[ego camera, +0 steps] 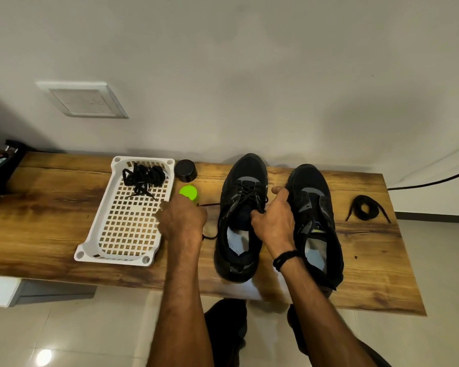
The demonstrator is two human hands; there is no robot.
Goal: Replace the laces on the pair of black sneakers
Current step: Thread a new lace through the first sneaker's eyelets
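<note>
Two black sneakers stand toes away from me on the wooden table (51, 205). The left sneaker (239, 221) is laced with a black lace (249, 194); the right sneaker (316, 221) has bare eyelets. My left hand (182, 221) grips one end of that lace, which runs out to the left of the shoe. My right hand (274, 221) pinches the lace at the top eyelets of the left sneaker, between the two shoes. A loose black lace (366, 209) lies coiled to the right of the pair.
A white perforated tray (125, 229) left of my hands holds a bundle of black laces (143, 177). A black cap (186, 169) and a green lid (188, 192) sit between tray and shoes. A wall rises right behind the table.
</note>
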